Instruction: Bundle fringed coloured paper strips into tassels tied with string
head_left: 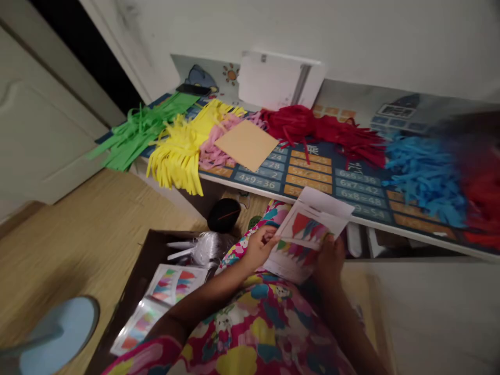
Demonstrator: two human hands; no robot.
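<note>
Over my lap, a white packet [299, 239] printed with colourful pennant or tassel shapes is held between my two hands, tilted, with a flap at its upper end. My left hand [261, 249] grips its left edge with curled fingers. At the lower right edge, my right hand [330, 260] holds it too, its thumb on the printed face and its other fingers hidden behind. The packet's contents do not show. Just beyond it runs the table edge, where a tan square sheet [247, 145] lies partly over pink fringed paper [214, 148].
Fringed bundles in green [136, 130], yellow [182, 146], red [297, 125] and blue [425, 177] lie along the table. A dark box [135, 273] on my left holds similar printed packets [177, 284] and a clear-wrapped bundle [209, 249]. A round blue base [62, 330] stands on the floor.
</note>
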